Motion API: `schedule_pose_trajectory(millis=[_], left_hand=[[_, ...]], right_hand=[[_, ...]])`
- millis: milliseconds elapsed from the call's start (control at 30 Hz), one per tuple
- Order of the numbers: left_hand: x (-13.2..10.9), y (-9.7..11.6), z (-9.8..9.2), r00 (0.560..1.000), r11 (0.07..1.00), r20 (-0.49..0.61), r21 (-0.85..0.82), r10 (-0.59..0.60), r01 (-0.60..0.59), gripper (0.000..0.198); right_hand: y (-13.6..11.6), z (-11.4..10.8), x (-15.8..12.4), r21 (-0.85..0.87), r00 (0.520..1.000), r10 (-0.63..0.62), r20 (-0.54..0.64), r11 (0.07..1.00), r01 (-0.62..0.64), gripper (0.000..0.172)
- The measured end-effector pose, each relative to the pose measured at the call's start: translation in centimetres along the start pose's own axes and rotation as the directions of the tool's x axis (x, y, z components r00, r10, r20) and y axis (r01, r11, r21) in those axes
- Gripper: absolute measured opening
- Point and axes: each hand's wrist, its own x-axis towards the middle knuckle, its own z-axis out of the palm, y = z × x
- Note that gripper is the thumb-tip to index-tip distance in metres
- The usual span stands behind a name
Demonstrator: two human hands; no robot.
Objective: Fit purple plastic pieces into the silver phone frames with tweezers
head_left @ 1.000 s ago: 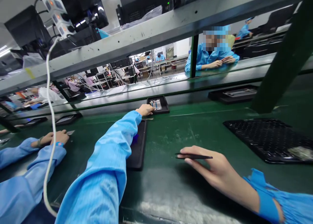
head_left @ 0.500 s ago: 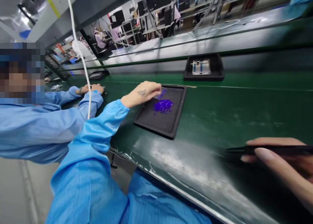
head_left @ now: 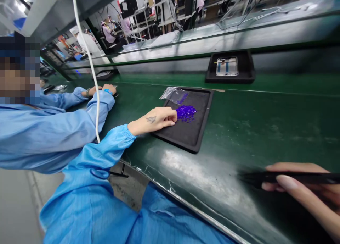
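My left hand [head_left: 162, 118] rests over the left part of a black tray [head_left: 183, 139]. Its fingers are curled together at the edge of a pile of small purple pieces [head_left: 187, 112]; anything pinched in them is hidden. Behind the hand, a clear plastic bag [head_left: 170, 93] lies over the tray's far left corner, some purple pieces at its right end. At the lower right, my right hand [head_left: 300, 187] grips black tweezers [head_left: 300, 177] between thumb and fingers. Their tips point left above the green bench and look blurred.
A second black tray [head_left: 230, 77] at the back holds a flat metal frame part [head_left: 227, 66]. On the left sits a co-worker in a blue smock [head_left: 47, 134], hands on the green bench [head_left: 265, 127]. A white cable [head_left: 91, 66] hangs in front of that person.
My left hand has let go of the plastic bag and come nearer, down beside the purple pile. The bag now lies on the tray. My right hand still holds the tweezers, slightly lower in view.
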Motion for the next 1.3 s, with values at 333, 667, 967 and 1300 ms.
schedule_pose_trajectory(millis=[333, 667, 967, 1300], left_hand=[[-0.5, -1.4, 1.9, 0.996, 0.996, 0.079, 0.071, 0.047, -0.053, 0.021], [-0.5, -0.9, 3.2, 0.998, 0.995, 0.039, 0.082, 0.05, -0.053, 0.03], [-1.7, 0.4, 2.9, 0.996, 1.0, -0.088, -0.001, -0.015, 0.015, 0.028], [-1.3, 2.2, 2.3, 0.962, 0.936, -0.186, -0.325, -0.201, 0.133, 0.024]], right_hand=[[-4.6, -3.6, 2.1, 0.1, 0.983, -0.178, -0.047, 0.978, 0.182, 0.026], [4.8, -11.2, 19.5, -0.46, 0.912, 0.314, -0.266, 0.79, -0.406, 0.034], [11.4, -14.0, 21.5, -0.551, 0.82, 0.419, -0.389, 0.607, -0.572, 0.041], [9.8, -13.4, 21.8, -0.689, 0.948, 0.279, -0.15, 0.658, -0.303, 0.037]])
